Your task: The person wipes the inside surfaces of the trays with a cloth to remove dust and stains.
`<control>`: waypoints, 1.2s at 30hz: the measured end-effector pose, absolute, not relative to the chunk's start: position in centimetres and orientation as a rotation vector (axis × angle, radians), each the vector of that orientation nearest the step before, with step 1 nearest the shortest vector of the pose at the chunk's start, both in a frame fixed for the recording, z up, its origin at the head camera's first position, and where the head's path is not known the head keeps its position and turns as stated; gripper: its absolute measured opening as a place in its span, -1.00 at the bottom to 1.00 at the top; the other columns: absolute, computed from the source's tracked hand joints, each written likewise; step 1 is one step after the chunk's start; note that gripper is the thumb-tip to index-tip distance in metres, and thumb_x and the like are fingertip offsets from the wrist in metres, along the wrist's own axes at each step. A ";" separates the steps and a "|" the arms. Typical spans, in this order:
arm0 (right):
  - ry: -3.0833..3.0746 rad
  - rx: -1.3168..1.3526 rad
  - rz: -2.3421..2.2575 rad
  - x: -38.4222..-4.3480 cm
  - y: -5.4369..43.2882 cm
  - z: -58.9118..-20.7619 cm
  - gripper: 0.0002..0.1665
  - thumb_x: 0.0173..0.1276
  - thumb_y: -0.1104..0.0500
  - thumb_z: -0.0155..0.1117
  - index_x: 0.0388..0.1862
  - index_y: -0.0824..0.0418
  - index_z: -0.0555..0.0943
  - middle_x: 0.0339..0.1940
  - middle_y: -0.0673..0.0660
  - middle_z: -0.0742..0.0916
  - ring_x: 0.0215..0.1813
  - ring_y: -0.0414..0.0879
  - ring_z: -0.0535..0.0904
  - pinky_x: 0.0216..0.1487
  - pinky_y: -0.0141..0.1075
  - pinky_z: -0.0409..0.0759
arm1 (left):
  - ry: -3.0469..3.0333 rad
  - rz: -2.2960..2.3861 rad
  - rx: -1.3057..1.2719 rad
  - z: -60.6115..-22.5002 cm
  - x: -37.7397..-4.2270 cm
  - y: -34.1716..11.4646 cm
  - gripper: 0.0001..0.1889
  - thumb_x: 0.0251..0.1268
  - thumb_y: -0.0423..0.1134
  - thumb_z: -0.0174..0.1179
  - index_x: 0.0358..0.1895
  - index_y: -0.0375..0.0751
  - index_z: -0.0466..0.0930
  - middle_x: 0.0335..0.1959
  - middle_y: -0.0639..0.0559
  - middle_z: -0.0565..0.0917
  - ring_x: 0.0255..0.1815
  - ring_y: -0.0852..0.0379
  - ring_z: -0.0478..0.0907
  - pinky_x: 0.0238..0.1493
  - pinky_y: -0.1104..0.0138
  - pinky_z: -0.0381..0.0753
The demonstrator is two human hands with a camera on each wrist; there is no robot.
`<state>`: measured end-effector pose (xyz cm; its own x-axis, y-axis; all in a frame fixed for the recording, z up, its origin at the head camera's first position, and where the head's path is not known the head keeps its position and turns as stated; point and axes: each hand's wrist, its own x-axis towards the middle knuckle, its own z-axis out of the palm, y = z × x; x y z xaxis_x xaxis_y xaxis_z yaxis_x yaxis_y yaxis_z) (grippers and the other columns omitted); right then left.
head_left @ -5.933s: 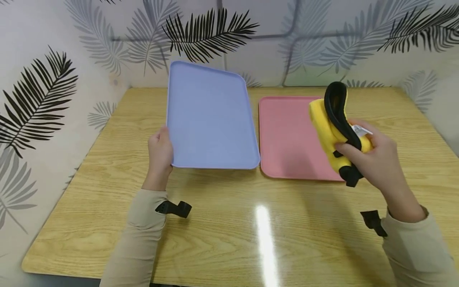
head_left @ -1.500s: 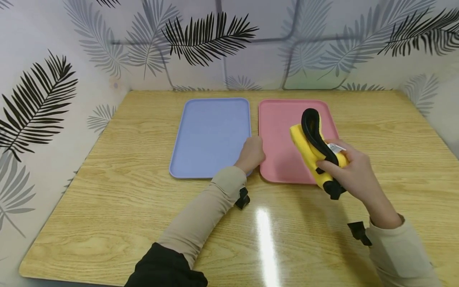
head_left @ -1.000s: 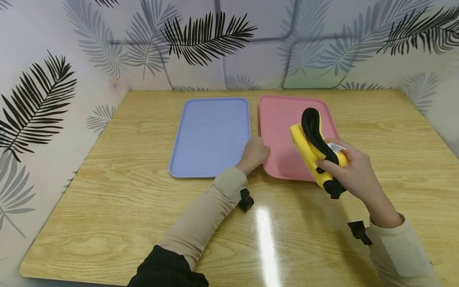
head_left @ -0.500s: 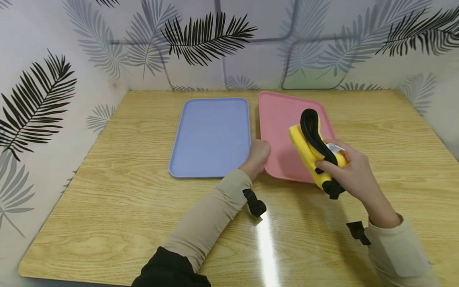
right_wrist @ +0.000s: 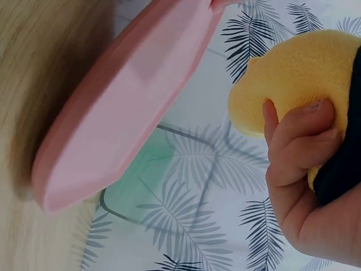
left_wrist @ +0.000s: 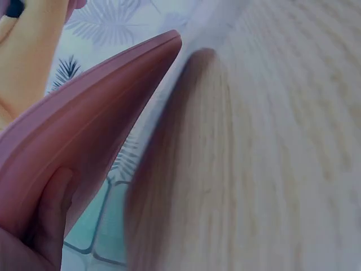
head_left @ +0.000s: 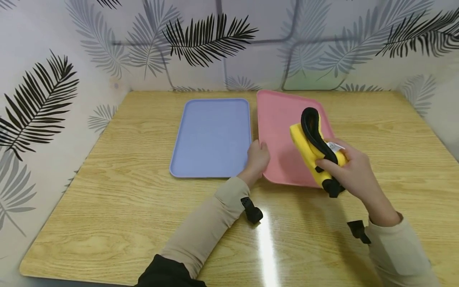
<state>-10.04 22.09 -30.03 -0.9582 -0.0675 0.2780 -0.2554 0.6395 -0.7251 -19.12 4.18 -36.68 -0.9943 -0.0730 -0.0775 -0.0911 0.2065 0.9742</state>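
Observation:
In the head view my left hand (head_left: 257, 159) grips the left edge of a shallow pink tray (head_left: 274, 119). That edge is raised, so the tray tilts down to the right; the left wrist view shows a finger (left_wrist: 58, 195) against the underside of the tray (left_wrist: 96, 107), with table below. My right hand (head_left: 353, 173) holds a yellow plush item (head_left: 305, 145) with black trim and a white tag above the tray's right part. In the right wrist view, curled fingers press into the soft yellow fabric (right_wrist: 304, 68). Its exact kind is hard to tell.
A blue tray (head_left: 211, 137) lies flat on the wooden table (head_left: 107, 207), just left of the pink one. Behind the table stands a leaf-patterned wall (head_left: 265, 59). Bright glare (head_left: 266, 247) streaks the table's front part.
The blue tray, earlier held up by my left hand, now lies on the table. My left hand has moved to the pink tray and raised its left edge. The plush item shifted slightly left.

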 end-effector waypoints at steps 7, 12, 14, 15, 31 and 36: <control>-2.663 0.275 1.158 -10.4 21.9 -29.4 -0.48 0.14 0.15 0.27 0.09 0.29 0.45 -0.48 0.23 0.57 -0.61 -0.18 0.39 -0.67 -0.38 0.39 | 2.527 1.972 -0.058 -36.6 -18.0 2.5 -0.77 0.35 -0.37 -0.20 -0.28 -0.46 0.43 -0.44 -0.19 0.48 -0.36 0.03 0.41 -0.31 0.26 0.44; -2.706 0.253 1.111 -10.9 21.6 -28.7 -0.45 0.17 0.09 0.23 0.13 0.26 0.42 -0.47 0.22 0.57 -0.60 -0.17 0.40 -0.66 -0.36 0.41 | 2.575 1.983 -0.012 -36.5 -16.9 1.3 -0.78 0.35 -0.38 -0.19 -0.26 -0.45 0.44 -0.46 -0.16 0.47 -0.36 0.04 0.41 -0.26 0.24 0.43; -2.707 0.264 1.084 -11.2 21.4 -28.4 -0.43 0.17 0.08 0.24 0.15 0.24 0.42 -0.45 0.22 0.58 -0.58 -0.15 0.40 -0.63 -0.36 0.40 | 2.581 1.995 0.015 -36.3 -16.4 0.9 -0.78 0.34 -0.38 -0.18 -0.27 -0.45 0.44 -0.50 -0.14 0.45 -0.39 0.04 0.40 -0.29 0.24 0.43; -2.707 0.269 1.072 -11.4 21.2 -28.3 -0.42 0.17 0.07 0.24 0.16 0.22 0.42 -0.43 0.22 0.59 -0.55 -0.14 0.41 -0.61 -0.37 0.40 | 2.582 2.000 0.033 -36.3 -16.1 0.6 -0.78 0.35 -0.38 -0.18 -0.27 -0.45 0.44 -0.52 -0.13 0.44 -0.41 0.04 0.39 -0.30 0.24 0.43; -2.730 0.349 0.843 -14.9 17.2 -26.0 -0.42 0.18 -0.01 0.16 0.20 0.11 0.41 -0.49 0.16 0.54 -0.47 0.00 0.37 -0.45 -0.18 0.23 | 2.547 2.112 0.203 -35.4 -11.5 -1.5 -0.80 0.36 -0.42 -0.21 -0.26 -0.47 0.42 -0.58 -0.05 0.38 -0.53 0.14 0.34 -0.46 0.32 0.40; -2.720 0.365 0.722 -15.6 15.9 -25.1 -0.41 0.18 0.03 0.13 0.22 0.10 0.40 -0.52 0.14 0.48 -0.46 -0.02 0.32 -0.51 -0.19 0.21 | 2.525 2.114 0.252 -35.5 -10.5 -1.4 -0.81 0.36 -0.43 -0.19 -0.35 -0.46 0.38 -0.64 0.02 0.32 -0.61 0.19 0.29 -0.58 0.38 0.33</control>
<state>-15.61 15.88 -25.08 -0.9220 -0.1647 0.3505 -0.3168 0.8413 -0.4379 -10.46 -1.38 -35.52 -0.9755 0.0135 0.2196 0.2186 0.1742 0.9601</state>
